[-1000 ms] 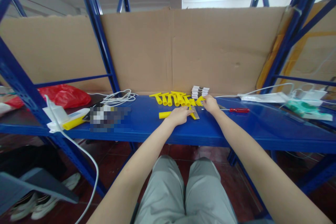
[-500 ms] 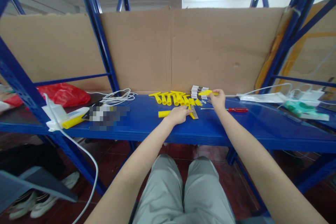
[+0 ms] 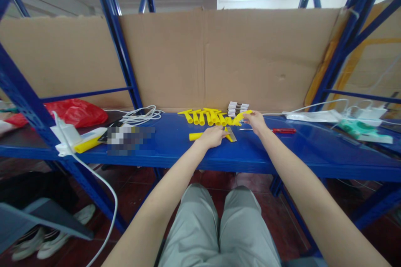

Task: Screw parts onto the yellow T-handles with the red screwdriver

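Observation:
My left hand (image 3: 213, 137) is closed around a yellow-handled scraper (image 3: 195, 136) lying low over the blue shelf. Its handle end sticks out to the left, and a flat metal blade (image 3: 232, 134) shows past my fingertips. Farther right, my right hand (image 3: 257, 122) pinches a flat yellow plastic piece (image 3: 242, 116) between thumb and fingers. Small yellow pieces (image 3: 231, 121) lie just left of that hand. Behind them is a stack of white-and-dark blades or packets (image 3: 234, 108), too small to name surely. Several yellow T-shaped handles (image 3: 201, 118) stand in a row at the back.
A red-handled screwdriver (image 3: 283, 131) lies right of my right hand. Coiled white cable (image 3: 147, 113), a red plastic bag (image 3: 75, 112) and another yellow handle (image 3: 87, 145) are on the left. Cardboard (image 3: 169, 58) walls the back of the blue shelf (image 3: 175, 160).
My right hand has moved slightly left and down with the yellow piece, toward the small yellow pieces. My left hand stays on the scraper, almost unmoved.

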`<state>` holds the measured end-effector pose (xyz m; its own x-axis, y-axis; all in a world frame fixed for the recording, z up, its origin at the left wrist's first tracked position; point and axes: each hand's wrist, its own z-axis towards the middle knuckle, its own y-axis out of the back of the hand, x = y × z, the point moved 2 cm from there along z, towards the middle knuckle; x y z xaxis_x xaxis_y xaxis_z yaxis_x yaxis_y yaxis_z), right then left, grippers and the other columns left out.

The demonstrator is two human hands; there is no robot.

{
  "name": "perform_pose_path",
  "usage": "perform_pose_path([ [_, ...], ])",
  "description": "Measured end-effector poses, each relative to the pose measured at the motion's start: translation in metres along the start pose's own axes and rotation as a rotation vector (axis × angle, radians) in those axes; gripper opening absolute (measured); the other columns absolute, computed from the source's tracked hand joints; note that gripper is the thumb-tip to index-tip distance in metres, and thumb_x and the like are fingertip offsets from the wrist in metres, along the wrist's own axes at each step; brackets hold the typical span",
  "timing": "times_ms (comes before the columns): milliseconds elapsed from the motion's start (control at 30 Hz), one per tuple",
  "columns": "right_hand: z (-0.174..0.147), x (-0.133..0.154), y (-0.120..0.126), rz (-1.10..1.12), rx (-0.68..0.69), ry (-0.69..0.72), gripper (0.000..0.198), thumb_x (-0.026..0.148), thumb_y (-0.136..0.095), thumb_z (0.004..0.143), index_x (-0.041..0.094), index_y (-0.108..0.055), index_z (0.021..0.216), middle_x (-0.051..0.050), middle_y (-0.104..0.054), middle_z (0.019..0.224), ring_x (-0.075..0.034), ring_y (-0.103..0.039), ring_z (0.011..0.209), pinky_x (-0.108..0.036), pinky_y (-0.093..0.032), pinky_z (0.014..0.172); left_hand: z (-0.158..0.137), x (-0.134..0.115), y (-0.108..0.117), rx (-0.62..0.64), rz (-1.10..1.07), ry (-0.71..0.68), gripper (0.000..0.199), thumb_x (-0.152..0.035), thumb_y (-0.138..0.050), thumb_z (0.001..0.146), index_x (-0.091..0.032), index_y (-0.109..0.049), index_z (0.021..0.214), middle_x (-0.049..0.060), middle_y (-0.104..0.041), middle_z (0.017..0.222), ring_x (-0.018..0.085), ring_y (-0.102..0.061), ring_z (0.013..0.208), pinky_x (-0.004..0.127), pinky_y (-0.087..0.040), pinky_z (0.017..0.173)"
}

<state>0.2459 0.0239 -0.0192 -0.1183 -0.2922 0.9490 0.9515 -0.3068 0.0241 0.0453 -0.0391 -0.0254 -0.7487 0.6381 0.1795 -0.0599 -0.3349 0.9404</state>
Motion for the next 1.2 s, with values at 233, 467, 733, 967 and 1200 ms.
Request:
perform_pose_path([
  [233,-0.003,0.0,-0.005,0.069,0.084,-0.095,0.017,0.007,-0.067,0.068,0.016,-0.054,0.074,0.001,-0.063,0.063,-0.009,-0.058,0.053,-0.02,-0.051,0.053,-0.001,-0.001,0.001,0.0,0.0,-0.002,0.037,-0.024,-0.038,0.094,-0.025,-0.066,0.118,0.01,-0.063,0.105,0.024,-0.061,0.104,0.033,-0.049,0.085],
  [467,-0.012,0.001,-0.009,0.077,0.129,-0.164,0.027,0.005,-0.072,0.067,0.017,-0.049,0.076,0.004,-0.06,0.054,-0.008,-0.056,0.047,-0.018,-0.048,0.047,0.0,0.002,-0.002,-0.021,-0.009,-0.007,0.036,-0.024,-0.04,0.093,-0.026,-0.063,0.121,0.009,-0.063,0.105,0.023,-0.06,0.105,0.031,-0.049,0.085],
  [733,-0.018,0.002,-0.015,-0.03,0.159,-0.157,0.025,0.005,-0.071,0.068,0.017,-0.05,0.075,0.005,-0.057,0.051,-0.008,-0.051,0.043,-0.018,-0.044,0.043,0.002,0.004,-0.006,-0.053,-0.02,-0.02,0.035,-0.023,-0.042,0.092,-0.025,-0.062,0.122,0.009,-0.064,0.109,0.022,-0.06,0.106,0.031,-0.048,0.087],
  [967,-0.026,0.006,-0.021,-0.057,0.221,-0.14,0.024,0.002,-0.069,0.067,0.017,-0.051,0.074,0.005,-0.057,0.051,-0.007,-0.05,0.043,-0.017,-0.041,0.042,0.001,0.004,-0.007,-0.057,-0.035,-0.009,0.037,-0.024,-0.041,0.093,-0.025,-0.059,0.125,0.009,-0.064,0.109,0.022,-0.06,0.106,0.032,-0.048,0.088],
  [1200,-0.028,0.007,-0.022,-0.071,0.235,-0.146,0.021,-0.001,-0.064,0.069,0.016,-0.052,0.073,0.005,-0.057,0.05,-0.007,-0.049,0.043,-0.017,-0.041,0.043,0.002,0.004,-0.008,-0.069,-0.045,0.0,0.037,-0.022,-0.045,0.091,-0.021,-0.053,0.127,0.009,-0.063,0.119,0.021,-0.058,0.113,0.031,-0.046,0.092],
])
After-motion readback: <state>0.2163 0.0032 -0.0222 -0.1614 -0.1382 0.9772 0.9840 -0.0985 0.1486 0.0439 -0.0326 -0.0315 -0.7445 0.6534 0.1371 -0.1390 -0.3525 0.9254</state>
